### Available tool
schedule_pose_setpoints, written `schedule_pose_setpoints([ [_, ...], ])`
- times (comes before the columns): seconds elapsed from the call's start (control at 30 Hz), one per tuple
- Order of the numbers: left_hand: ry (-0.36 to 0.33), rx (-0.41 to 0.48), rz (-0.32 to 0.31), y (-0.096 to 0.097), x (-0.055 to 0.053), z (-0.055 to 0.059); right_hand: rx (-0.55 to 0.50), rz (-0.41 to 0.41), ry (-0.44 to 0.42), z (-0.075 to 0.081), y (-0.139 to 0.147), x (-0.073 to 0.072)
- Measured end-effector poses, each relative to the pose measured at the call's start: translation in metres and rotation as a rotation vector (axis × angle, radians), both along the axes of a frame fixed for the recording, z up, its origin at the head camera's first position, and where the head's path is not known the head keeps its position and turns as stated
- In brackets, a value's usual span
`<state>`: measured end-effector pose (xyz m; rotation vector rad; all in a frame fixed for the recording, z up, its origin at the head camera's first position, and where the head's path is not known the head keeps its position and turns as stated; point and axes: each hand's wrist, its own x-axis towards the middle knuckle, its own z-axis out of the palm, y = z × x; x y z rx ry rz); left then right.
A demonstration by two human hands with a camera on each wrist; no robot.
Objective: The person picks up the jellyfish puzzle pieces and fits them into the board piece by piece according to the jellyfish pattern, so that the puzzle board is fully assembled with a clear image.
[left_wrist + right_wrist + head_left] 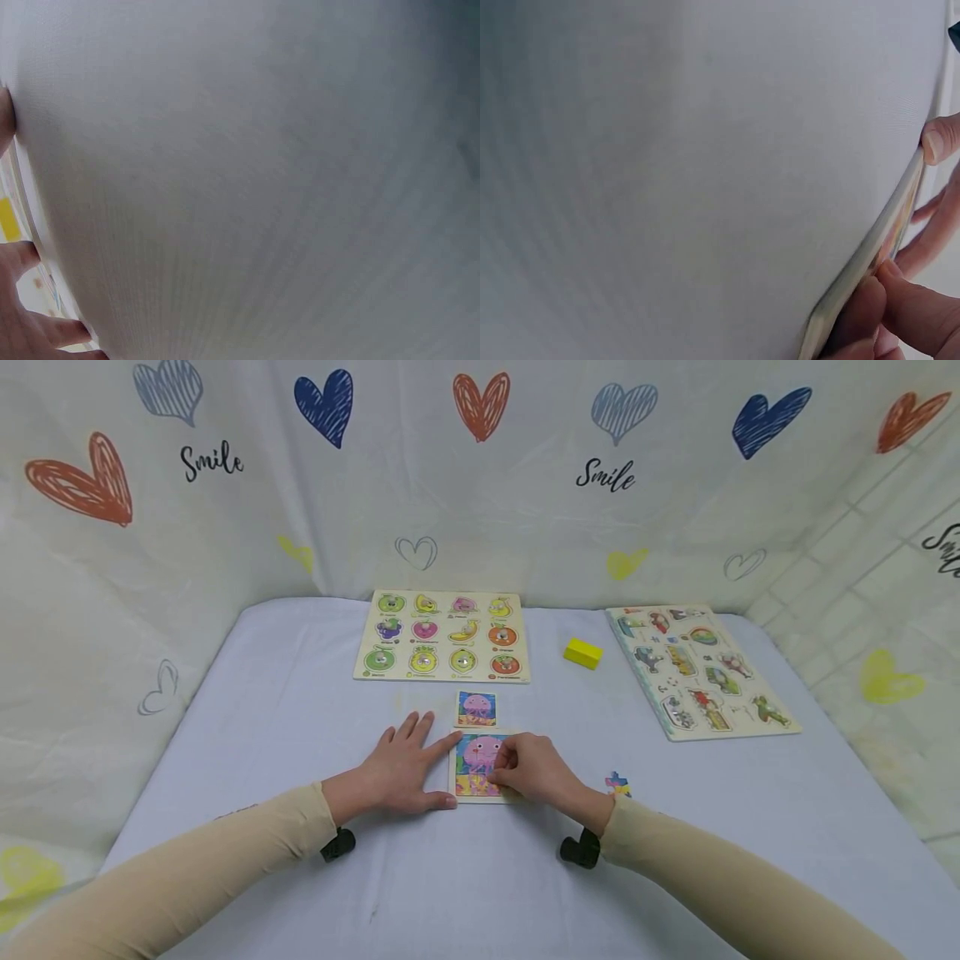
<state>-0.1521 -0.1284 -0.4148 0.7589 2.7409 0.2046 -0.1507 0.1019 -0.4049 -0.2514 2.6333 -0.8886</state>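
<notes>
A small jigsaw puzzle (472,760) in a pale tray shows a pink octopus-like creature above a yellow seabed. My left hand (405,768) lies with fingers spread, its thumb and index fingertip touching the tray's left edge. Over the puzzle's right side is my right hand (536,768), fingers curled, with thumb and index finger close together on the picture. That hand hides the right part, so whether a piece sits between the fingertips cannot be seen. Just above the tray lies a small matching picture card (476,709). A loose puzzle piece (618,783) lies beside the right wrist.
Behind the card is a fruit puzzle board (441,643). A yellow block (582,653) stands to its right, and another picture puzzle board (701,672) lies angled at the far right. White cloth (285,693) covers the table; a heart-printed curtain (480,485) hangs behind.
</notes>
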Motion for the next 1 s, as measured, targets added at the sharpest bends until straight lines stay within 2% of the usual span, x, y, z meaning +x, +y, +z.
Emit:
schedule_pose_setpoints([
  [0.23,-0.002,0.006,0.000,0.000,0.000,-0.001,-0.072,0.021,-0.031,0.003,0.010,0.000],
  [0.43,-0.005,0.012,-0.002,0.000,0.001,0.000,-0.099,0.052,0.010,0.003,0.030,0.004],
  [0.63,0.001,0.017,-0.007,0.000,0.001,0.000,-0.125,0.003,0.033,0.007,0.062,0.006],
  [0.77,-0.003,0.020,-0.010,0.000,0.001,0.000,-0.091,-0.029,0.069,0.010,0.088,0.007],
  [1.0,-0.002,0.009,-0.009,-0.001,0.001,-0.001,-0.060,-0.086,0.063,0.009,0.131,0.012],
])
